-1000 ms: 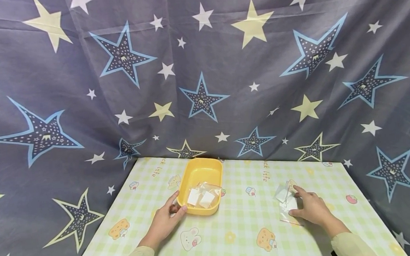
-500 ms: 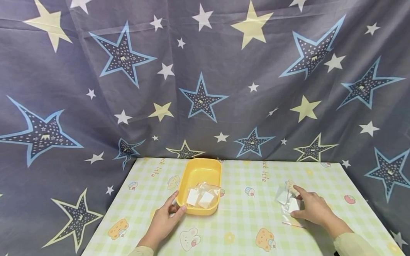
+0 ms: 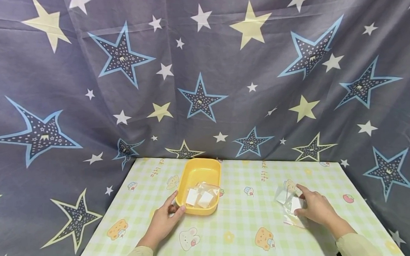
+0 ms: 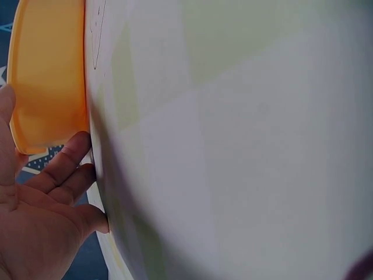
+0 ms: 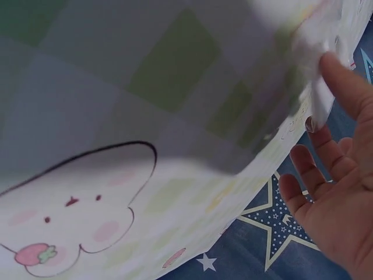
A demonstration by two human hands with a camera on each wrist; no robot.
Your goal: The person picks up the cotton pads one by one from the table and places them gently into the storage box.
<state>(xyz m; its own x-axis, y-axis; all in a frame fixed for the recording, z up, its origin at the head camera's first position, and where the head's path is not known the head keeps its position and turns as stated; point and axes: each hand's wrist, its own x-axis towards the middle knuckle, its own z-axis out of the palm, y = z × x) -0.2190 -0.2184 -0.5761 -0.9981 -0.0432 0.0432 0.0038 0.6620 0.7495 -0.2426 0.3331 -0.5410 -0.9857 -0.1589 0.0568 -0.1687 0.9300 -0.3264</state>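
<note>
At the lower left corner of the yellow plastic box (image 3: 197,174), my left hand (image 3: 163,223) grips the wall between thumb and forefinger. The left wrist view shows that hand's other fingers loosely bent beside the box (image 4: 49,70). Inside the box lie clear bags with white square pieces (image 3: 205,199). On the right, my right hand (image 3: 317,207) pinches a small clear zip bag (image 3: 295,205) holding a white piece. A second clear bag with a white piece (image 3: 282,196) touches or overlaps it on the left. The right wrist view shows the pinched bag (image 5: 320,87) blurred.
The table (image 3: 242,234) wears a green checked cover with printed cartoon figures. A dark star-patterned curtain (image 3: 206,143) hangs behind it and along both sides.
My right hand has shifted slightly right and tilted the pinched bag, drawing it a little off the other bag. The left hand and the box stay in place.
</note>
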